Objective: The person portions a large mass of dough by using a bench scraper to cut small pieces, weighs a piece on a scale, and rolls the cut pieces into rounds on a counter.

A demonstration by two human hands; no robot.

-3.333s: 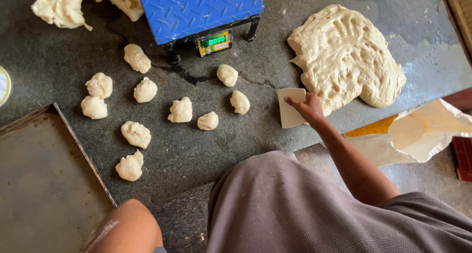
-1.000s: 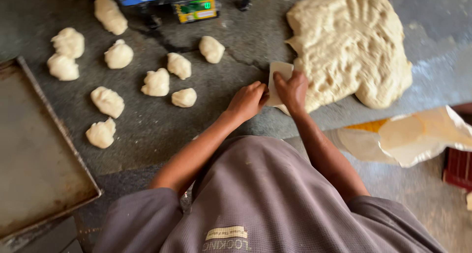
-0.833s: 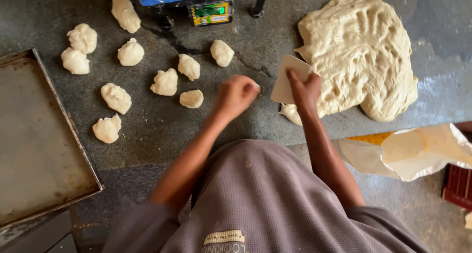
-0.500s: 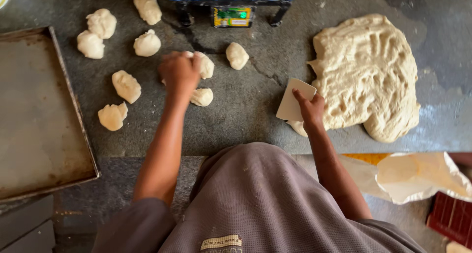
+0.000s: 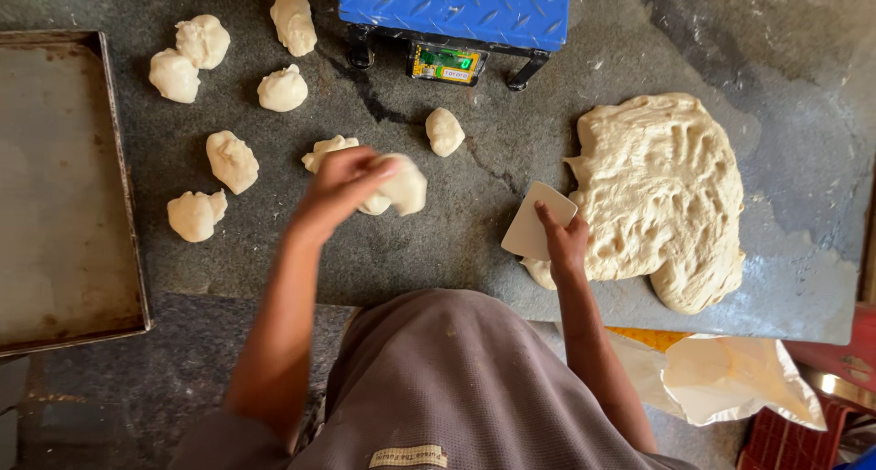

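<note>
Pale dough portion (image 5: 397,185): soft lump held in the left hand (image 5: 339,189), fingers curled over its top, low over the dark stone counter (image 5: 438,251) among the other portions; hand is motion-blurred, so whether the lump touches the counter cannot be told.
Right hand (image 5: 566,242): closed around the lower corner of a white plastic dough scraper (image 5: 538,222), index finger laid along the blade, blade edge just beside the big mass.
Bulk dough (image 5: 662,196): wide, flat, dimpled slab to the right, on the counter, touching the scraper hand's side.
Portions laid out: 7 other lumps in view, e.g. 1 (image 5: 444,130) near the scale, 1 (image 5: 195,215) near the tray; all apart from each other.
Scale (image 5: 456,12): blue platform, small lit display, top centre, nothing on it.
Tray (image 5: 119,160): metal baking tray at left, bare.
Handling judgement: set the lump in a gap so pieces do not fuse; light grip, as the dough looks sticky; keep the scraper clear of the slab until the left hand is free.
</note>
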